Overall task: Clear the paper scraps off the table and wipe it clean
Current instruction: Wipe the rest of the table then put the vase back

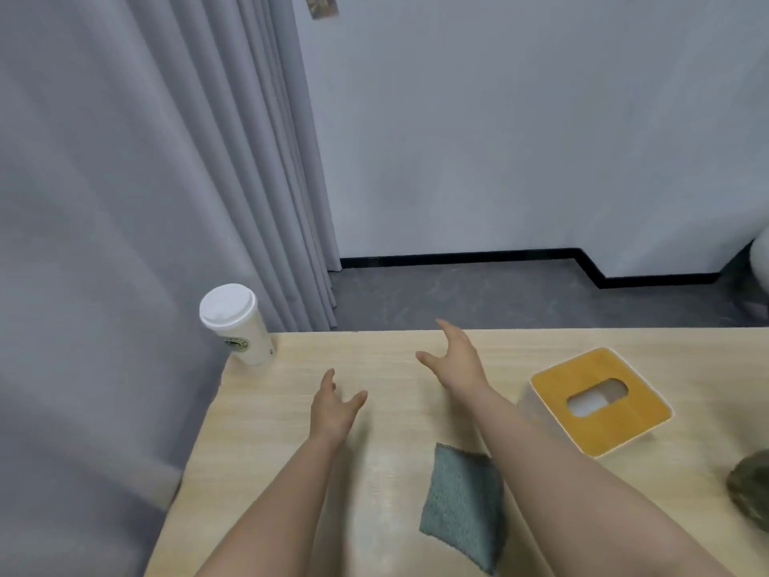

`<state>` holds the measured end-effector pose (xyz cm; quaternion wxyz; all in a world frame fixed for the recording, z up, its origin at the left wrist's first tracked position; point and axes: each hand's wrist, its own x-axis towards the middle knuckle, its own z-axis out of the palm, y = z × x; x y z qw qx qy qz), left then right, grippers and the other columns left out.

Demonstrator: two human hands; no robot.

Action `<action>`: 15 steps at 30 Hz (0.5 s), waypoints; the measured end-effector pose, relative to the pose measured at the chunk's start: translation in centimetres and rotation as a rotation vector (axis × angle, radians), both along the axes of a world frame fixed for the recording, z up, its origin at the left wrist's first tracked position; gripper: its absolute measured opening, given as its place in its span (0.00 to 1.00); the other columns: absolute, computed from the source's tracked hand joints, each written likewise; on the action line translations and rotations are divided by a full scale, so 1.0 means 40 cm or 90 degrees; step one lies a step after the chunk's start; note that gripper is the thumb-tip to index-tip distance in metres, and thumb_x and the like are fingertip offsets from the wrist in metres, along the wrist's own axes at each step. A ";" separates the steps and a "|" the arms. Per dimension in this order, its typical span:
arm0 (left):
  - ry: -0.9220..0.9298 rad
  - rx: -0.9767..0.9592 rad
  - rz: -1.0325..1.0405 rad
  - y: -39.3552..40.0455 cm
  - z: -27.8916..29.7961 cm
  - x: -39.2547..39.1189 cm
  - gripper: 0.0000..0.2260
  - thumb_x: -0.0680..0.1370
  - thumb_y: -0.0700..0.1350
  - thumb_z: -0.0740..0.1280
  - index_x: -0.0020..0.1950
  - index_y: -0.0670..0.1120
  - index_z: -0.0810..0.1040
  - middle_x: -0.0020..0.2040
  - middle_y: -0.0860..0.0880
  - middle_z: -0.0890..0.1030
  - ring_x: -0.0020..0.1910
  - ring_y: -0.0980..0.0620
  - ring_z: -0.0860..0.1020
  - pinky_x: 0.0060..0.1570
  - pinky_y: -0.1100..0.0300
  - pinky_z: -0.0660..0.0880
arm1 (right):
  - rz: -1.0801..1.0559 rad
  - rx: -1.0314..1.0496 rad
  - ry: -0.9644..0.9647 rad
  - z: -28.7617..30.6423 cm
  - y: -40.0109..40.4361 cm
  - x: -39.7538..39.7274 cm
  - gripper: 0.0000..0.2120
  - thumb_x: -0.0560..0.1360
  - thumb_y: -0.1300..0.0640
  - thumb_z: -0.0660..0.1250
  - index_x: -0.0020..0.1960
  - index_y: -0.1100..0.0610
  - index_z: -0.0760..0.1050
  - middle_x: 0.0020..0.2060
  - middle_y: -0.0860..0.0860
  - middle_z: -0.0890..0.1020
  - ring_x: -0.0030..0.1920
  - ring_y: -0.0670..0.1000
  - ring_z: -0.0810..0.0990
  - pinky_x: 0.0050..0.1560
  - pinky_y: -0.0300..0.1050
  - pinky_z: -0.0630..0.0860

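Seen from above through a head-worn camera, two bare forearms reach forward over a light wooden table (258, 431). On the left, the left hand (335, 406) hovers over the tabletop with its fingers straight and slightly spread, thumb out to the side, holding nothing. Further forward and to the right, the right hand (455, 360) stretches toward the table's far edge, fingers extended and thumb apart, also holding nothing. No paper scraps can be made out on the visible part of the table. A folded grey-green cloth (457, 505) lies flat on the wood near the front, between the two forearms, its right edge tucked under the right forearm; neither hand touches it. To the right of the right arm stands a white tissue box (599, 399) with a yellow-orange wooden lid and an oval slot. A white lidded paper cup (239, 326) with a green logo stands at the table's far left corner, well apart from both hands. A dark greenish object (751, 489) is cut off at the right edge. Behind the table hang grey curtains (145, 181), beside a pale wall with black skirting.
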<state>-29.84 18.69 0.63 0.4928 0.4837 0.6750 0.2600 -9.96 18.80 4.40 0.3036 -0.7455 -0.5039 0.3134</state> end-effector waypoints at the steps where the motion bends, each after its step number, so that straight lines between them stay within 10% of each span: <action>1: 0.011 0.006 0.025 0.013 0.001 -0.048 0.35 0.74 0.44 0.72 0.75 0.44 0.57 0.71 0.40 0.66 0.69 0.43 0.67 0.68 0.52 0.65 | 0.026 -0.003 0.019 0.003 0.025 -0.052 0.33 0.74 0.54 0.70 0.74 0.55 0.59 0.73 0.52 0.63 0.73 0.51 0.60 0.70 0.42 0.57; 15: 0.133 0.083 0.092 0.258 -0.027 -0.436 0.41 0.70 0.41 0.75 0.76 0.42 0.53 0.74 0.41 0.62 0.73 0.45 0.61 0.71 0.52 0.60 | 0.225 -0.043 0.164 -0.046 0.321 -0.543 0.40 0.69 0.53 0.75 0.75 0.54 0.58 0.73 0.51 0.65 0.72 0.50 0.64 0.70 0.47 0.63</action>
